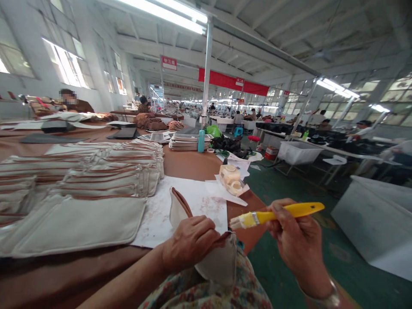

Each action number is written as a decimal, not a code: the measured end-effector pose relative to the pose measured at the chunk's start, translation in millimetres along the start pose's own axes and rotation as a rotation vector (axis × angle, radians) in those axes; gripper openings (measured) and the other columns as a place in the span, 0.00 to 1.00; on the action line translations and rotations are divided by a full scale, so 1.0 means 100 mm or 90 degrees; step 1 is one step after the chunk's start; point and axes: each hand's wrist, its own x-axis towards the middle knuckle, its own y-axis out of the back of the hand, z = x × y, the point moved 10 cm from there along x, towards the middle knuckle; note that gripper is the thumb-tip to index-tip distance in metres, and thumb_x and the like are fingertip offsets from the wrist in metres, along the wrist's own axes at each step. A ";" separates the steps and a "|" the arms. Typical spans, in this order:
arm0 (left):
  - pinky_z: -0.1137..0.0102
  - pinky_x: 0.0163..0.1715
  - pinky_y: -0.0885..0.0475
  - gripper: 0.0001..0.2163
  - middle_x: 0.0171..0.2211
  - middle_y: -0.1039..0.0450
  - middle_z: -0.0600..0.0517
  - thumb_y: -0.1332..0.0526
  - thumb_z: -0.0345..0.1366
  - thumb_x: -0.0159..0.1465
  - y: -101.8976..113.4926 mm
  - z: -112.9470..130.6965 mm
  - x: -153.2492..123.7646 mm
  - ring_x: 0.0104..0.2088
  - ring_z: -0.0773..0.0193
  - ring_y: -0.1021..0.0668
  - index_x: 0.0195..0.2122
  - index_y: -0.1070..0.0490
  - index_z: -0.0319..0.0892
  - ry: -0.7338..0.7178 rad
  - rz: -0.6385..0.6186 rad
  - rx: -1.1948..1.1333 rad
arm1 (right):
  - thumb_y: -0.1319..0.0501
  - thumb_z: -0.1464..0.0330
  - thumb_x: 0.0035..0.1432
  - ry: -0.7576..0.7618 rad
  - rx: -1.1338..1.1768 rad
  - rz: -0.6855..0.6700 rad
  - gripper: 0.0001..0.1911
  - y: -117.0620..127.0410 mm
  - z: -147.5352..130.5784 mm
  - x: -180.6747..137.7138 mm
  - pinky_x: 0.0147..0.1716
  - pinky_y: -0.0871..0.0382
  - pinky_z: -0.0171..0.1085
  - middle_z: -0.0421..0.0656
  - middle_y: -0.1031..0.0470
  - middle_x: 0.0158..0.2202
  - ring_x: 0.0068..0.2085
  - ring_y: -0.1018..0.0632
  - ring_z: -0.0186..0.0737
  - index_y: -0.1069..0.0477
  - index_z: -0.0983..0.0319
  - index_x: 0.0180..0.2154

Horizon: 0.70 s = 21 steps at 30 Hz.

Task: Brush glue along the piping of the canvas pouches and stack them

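Note:
My right hand (298, 244) is closed around the yellow handle of a paintbrush (289, 211). Its pale, coated bristles point left, close to the upper right edge of a sewn grey-white fabric panel with brown trim (220, 259). My left hand (193, 240) grips that panel by its brown-trimmed edge, with fingers curled over it. One end of the panel stands up over the paper, the other hangs over my lap. Under it on the table lies a stained white sheet of paper (157, 214). Beyond the brush sits a cream glue-smeared container (230, 178).
Overlapping stacks of similar grey-white panels (80, 223) cover the left of the brown table (186, 165). A teal bottle (201, 141) stands at the back beside stacked pieces. White bins (373, 227) stand on the green floor to the right. Other people work farther off.

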 end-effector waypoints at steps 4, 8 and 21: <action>0.67 0.27 0.40 0.07 0.29 0.29 0.54 0.41 0.38 0.68 0.03 0.05 0.02 0.29 0.64 0.30 0.34 0.31 0.42 -0.034 -0.028 0.026 | 0.38 0.58 0.61 -0.068 0.002 -0.113 0.14 -0.21 0.07 -0.06 0.15 0.44 0.28 0.34 0.36 0.17 0.17 0.36 0.29 0.29 0.63 0.32; 0.69 0.29 0.38 0.07 0.31 0.29 0.53 0.41 0.38 0.68 0.05 -0.01 0.02 0.30 0.65 0.30 0.35 0.32 0.41 -0.016 -0.015 -0.016 | 0.36 0.59 0.60 -0.095 -0.005 -0.154 0.14 -0.17 -0.02 -0.01 0.15 0.44 0.28 0.33 0.40 0.16 0.16 0.38 0.28 0.30 0.62 0.30; 0.68 0.26 0.41 0.10 0.27 0.31 0.54 0.43 0.40 0.69 0.22 -0.07 0.03 0.26 0.65 0.30 0.31 0.33 0.42 0.008 0.049 -0.004 | 0.33 0.54 0.54 -0.173 0.073 -0.104 0.17 -0.19 0.22 -0.02 0.14 0.46 0.27 0.32 0.43 0.14 0.15 0.40 0.28 0.31 0.61 0.29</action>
